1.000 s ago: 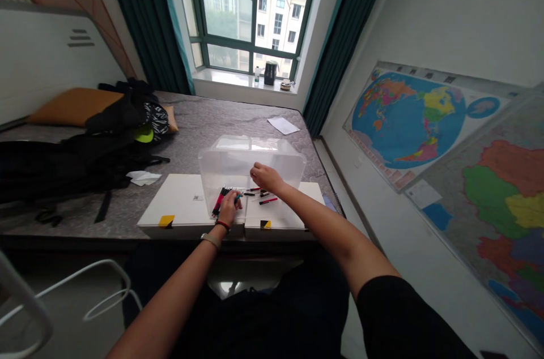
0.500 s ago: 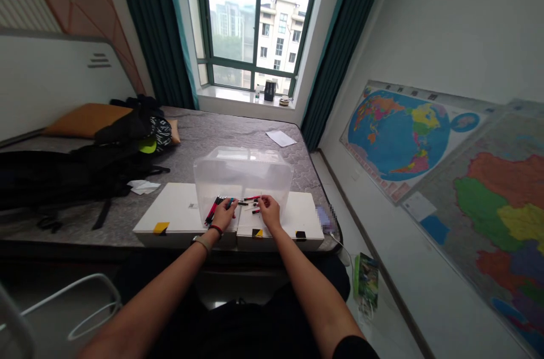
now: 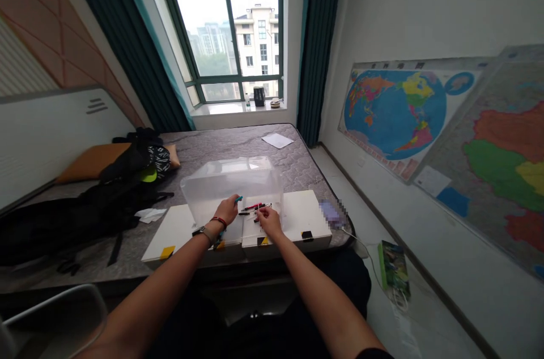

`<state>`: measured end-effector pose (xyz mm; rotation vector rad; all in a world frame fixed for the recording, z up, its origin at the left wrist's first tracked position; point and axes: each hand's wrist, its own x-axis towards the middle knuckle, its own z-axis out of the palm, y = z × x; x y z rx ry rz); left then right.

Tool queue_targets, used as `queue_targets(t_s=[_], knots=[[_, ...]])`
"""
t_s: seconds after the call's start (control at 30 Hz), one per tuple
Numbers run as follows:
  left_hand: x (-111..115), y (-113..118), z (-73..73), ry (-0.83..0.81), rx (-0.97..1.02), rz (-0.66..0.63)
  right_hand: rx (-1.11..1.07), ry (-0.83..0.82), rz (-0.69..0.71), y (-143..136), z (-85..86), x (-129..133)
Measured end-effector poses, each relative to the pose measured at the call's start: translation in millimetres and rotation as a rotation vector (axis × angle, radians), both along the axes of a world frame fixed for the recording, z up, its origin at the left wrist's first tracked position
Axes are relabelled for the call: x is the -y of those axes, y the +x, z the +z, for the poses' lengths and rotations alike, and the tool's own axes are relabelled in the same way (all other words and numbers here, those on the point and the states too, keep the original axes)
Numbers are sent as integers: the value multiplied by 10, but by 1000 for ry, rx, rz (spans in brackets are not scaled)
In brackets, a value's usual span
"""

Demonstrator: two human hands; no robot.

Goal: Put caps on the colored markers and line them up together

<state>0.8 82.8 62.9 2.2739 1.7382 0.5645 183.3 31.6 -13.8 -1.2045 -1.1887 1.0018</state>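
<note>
My left hand [image 3: 226, 210] is closed on a teal pen [image 3: 238, 199] whose end sticks out past the fingers. To its right, my right hand [image 3: 268, 219] is pinched around a small thin item too small to name. Several red and black pens [image 3: 254, 207] lie between and just beyond my hands, inside a clear plastic bin [image 3: 232, 180] tipped on its side. The bin rests on white boxes [image 3: 304, 209] with yellow and black tabs along their front edge.
The boxes stand on a grey mattress [image 3: 314, 170]. Black bags [image 3: 89, 206] and a crumpled tissue [image 3: 150, 215] lie left. A paper sheet [image 3: 277, 140] is farther back. A green box [image 3: 394, 268] and white cable are on the floor at right.
The view has tilted and shifted. My left hand has lifted off the bunch of pens, with the teal pen now showing beyond its fingers. My right hand stays low near the loose pens.
</note>
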Motion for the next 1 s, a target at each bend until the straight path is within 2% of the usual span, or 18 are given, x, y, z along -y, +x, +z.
queue_targets(t_s=[0.13,0.27,0.5,0.77,1.0], knots=[[-97,16,56,-77,-264,-66,-25,-29,38,18,-3,-13],[-249,48,88,-177,-383,-186,-74,-64,79,41,52,2],[-420,48,4,-258,-415,-156,-124,-98,102,45,66,13],[-389,65,-50,-269,-407,-130,-128,-38,104,60,80,29],[-335,132,-40,-255,-378,-101,-122,-3,69,56,95,53]])
